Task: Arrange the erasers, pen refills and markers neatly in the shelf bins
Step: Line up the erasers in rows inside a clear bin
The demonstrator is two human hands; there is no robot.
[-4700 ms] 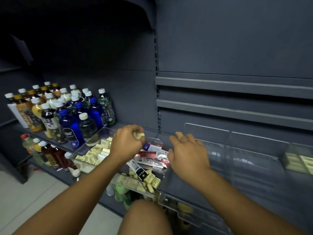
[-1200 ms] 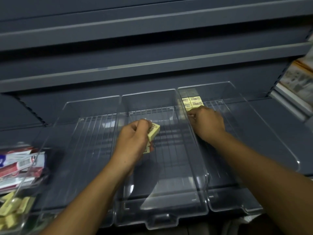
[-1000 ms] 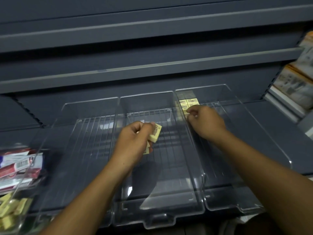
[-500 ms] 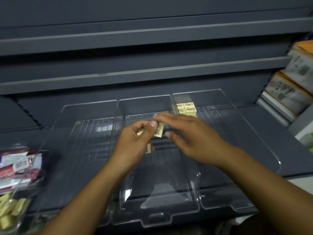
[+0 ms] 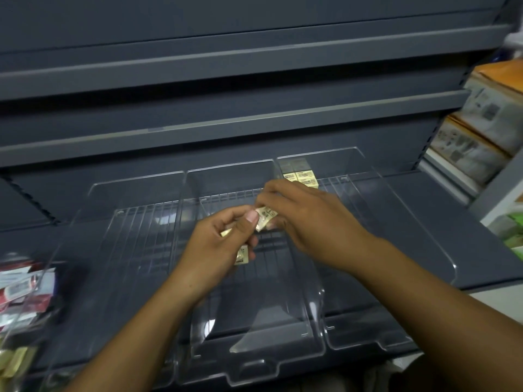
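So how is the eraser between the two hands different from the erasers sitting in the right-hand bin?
The held eraser is up in the air, pinched by the left hand and right hand; the binned erasers rest on the floor of the right bin. The held eraser is tilted; the binned erasers lie flat, side by side in the back left corner. Both are pale yellow with dark print.

A dark grey metal shelf deck (image 5: 452,199) runs across the view under dim light. Behind it rises a flat dark grey back panel (image 5: 254,12), crossed by two lighter grey horizontal ledges (image 5: 226,128), one above the other. Right of the deck, a pale grey neighbouring shelf (image 5: 447,176) carries stacked pale printed cartons with orange tops (image 5: 481,142). Blurred green packs (image 5: 509,230) lie below the cartons.
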